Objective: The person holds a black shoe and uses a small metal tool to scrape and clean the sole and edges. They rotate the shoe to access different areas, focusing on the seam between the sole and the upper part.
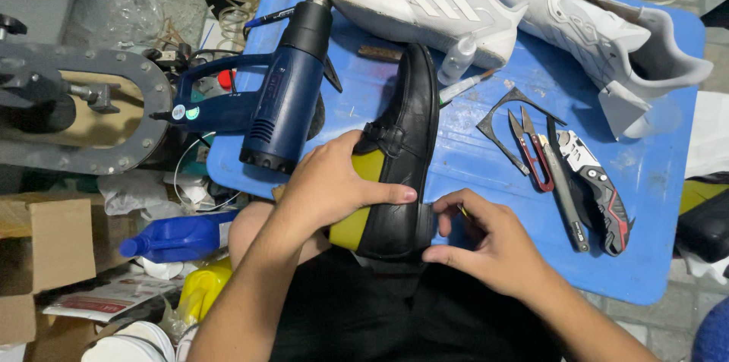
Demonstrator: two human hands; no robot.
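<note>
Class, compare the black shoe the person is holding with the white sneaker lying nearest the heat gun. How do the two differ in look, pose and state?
The black shoe is smooth, dark leather with a strap; the white sneaker is pale with side stripes. The black shoe lies lengthwise toward the person; the white sneaker lies crosswise. The left hand and right hand grip the black shoe; the white sneaker lies untouched. Both rest on the blue table.

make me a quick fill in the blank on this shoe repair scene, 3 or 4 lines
1. The left hand grips a black shoe with a ____ insole.
2. The right hand touches the shoe's ____ end.
3. The dark blue heat gun lies to the ____ of the black shoe.
4. Two ____ sneakers lie at the blue table's far edge.

Missing words: yellow; heel; left; white
</note>
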